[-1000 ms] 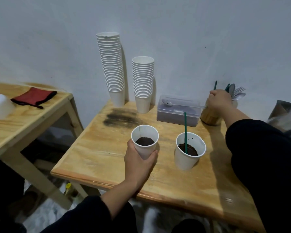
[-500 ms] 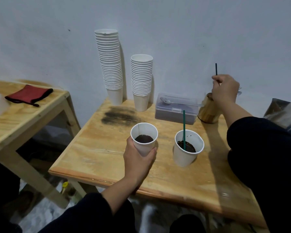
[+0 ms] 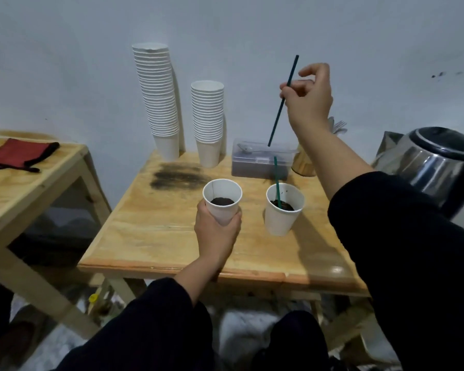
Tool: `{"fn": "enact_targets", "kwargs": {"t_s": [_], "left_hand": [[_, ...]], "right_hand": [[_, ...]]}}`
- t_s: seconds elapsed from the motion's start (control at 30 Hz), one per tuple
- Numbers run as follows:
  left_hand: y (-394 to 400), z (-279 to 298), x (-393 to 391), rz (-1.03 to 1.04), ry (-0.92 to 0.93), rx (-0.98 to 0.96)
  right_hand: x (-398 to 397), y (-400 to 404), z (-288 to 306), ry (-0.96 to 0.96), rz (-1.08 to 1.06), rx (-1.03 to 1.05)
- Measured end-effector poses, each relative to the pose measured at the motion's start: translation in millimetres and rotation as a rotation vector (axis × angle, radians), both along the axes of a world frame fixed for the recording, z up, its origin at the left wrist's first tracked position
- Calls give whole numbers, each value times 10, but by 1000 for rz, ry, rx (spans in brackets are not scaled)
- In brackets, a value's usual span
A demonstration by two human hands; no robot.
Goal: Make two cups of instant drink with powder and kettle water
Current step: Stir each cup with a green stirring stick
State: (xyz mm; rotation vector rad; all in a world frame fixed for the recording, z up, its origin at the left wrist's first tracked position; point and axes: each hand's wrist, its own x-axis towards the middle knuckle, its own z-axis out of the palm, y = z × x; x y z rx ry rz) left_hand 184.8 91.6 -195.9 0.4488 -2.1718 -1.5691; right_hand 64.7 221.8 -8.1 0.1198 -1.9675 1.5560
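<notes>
Near edge: the front edge of the pale wooden table (image 3: 156,236) runs just past your left wrist, and bare tabletop lies between that edge and the cups.
Your left hand: your left hand (image 3: 217,232) wraps round the lower wall of the left white paper cup (image 3: 222,203), fingers and thumb curled on it.
Left cup: it holds a dark brown powder (image 3: 222,201) at its bottom and nothing else that you can see.
Right cup: the right white paper cup (image 3: 284,211) stands just beside the first, apart from it, with dark powder inside and a green plastic stirrer (image 3: 276,182) planted upright in it.
Your right hand: your right hand (image 3: 307,99) is raised above the table's far side, pinching a second dark green stirrer (image 3: 283,100) near its upper part; the stick hangs tilted, its lower tip over the box.
Box: a clear lidded plastic box (image 3: 260,164) with dark contents sits behind the right cup, a clear plastic spoon (image 3: 248,149) lying on its lid.
Holder: a brown cylindrical holder (image 3: 302,163), partly hidden by your forearm, stands beside the box.
Kettle: a steel electric kettle with a black lid (image 3: 439,162) sits at the right, off the table's right side.
Far edge: two stacks of white paper cups, the taller (image 3: 158,100) left of the shorter (image 3: 208,119), stand against the wall; a dark scorched patch (image 3: 177,178) marks the open wood in front of them.
Left side: a second wooden table (image 3: 24,188) carries a red fabric pouch (image 3: 18,153), with a gap between the two tables.
</notes>
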Motion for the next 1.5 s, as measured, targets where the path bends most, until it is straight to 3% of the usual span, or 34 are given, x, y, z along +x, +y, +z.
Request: {"fn": "enact_targets", "kwargs": {"t_s": [0.2,0.47,0.7,1.13,1.37,1.5], "left_hand": [[-32,-54,-18,-16,6,3],[-33,-112,-48,-9,5,9],[-41,-155,-77,-12,10,6],[-54,-199,-121,-28,-18,39],[-51,-172,-108,-22,-6,38],[-60,-168,-100,-31,-8,42]], "right_hand": [[363,-349,-174,-118,188,-7],[677,-565,-558,-308,200,87],[712,-606,-772,-249,134,426],[760,-702,-911,-305,266,481],[661,-651,-842,-324,252,712],[637,-707,-885,-330,269,609]]}}
